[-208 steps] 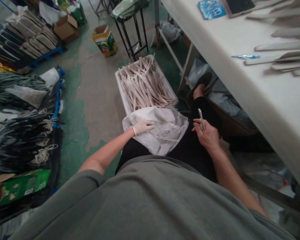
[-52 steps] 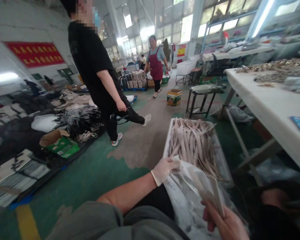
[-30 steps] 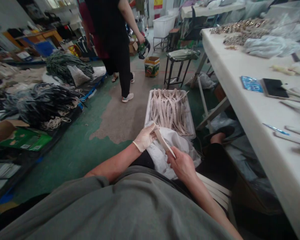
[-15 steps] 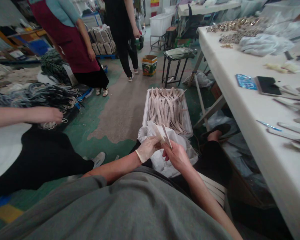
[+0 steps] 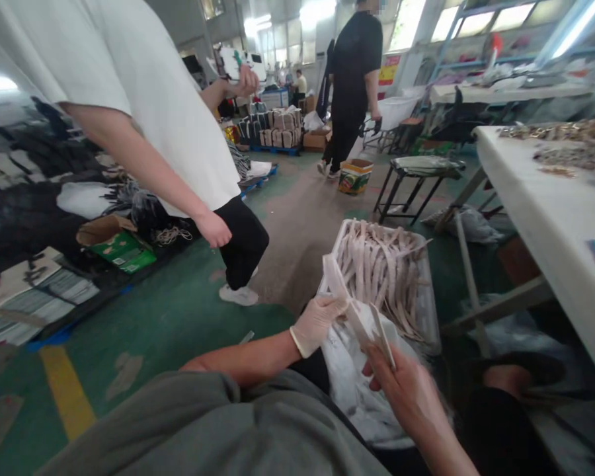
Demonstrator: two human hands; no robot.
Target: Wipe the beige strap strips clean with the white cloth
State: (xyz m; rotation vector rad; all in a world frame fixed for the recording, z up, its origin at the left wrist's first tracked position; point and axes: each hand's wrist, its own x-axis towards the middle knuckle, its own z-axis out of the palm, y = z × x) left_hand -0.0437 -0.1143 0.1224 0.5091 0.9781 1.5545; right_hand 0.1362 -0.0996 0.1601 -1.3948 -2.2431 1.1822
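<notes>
My left hand (image 5: 318, 325), in a pale thin glove, pinches a flat whitish strap (image 5: 338, 281) over my lap. Its far end sticks up beyond the fingers. My bare right hand (image 5: 401, 380) grips the near end of this strap, fingers closed. A second narrow pale strip (image 5: 383, 334) rises from the right hand; whether it is part of the same strap I cannot tell. Under both hands a white plastic sheet or bag (image 5: 352, 390) covers my lap. Just ahead, a white plastic crate (image 5: 430, 297) holds many similar beige straps (image 5: 377, 258).
A person in a white shirt (image 5: 178, 99) walks close on my left; another in black (image 5: 352, 79) is farther ahead. To the right stands a white-topped table (image 5: 540, 178) with metal pieces. A black stool (image 5: 416, 178) and cardboard box (image 5: 356, 177) stand beyond the crate.
My view has tilted up and swung left. My hands have moved slightly apart along the strap, showing more of it. The white-shirted person has walked forward; the red-aproned person is out of view.
</notes>
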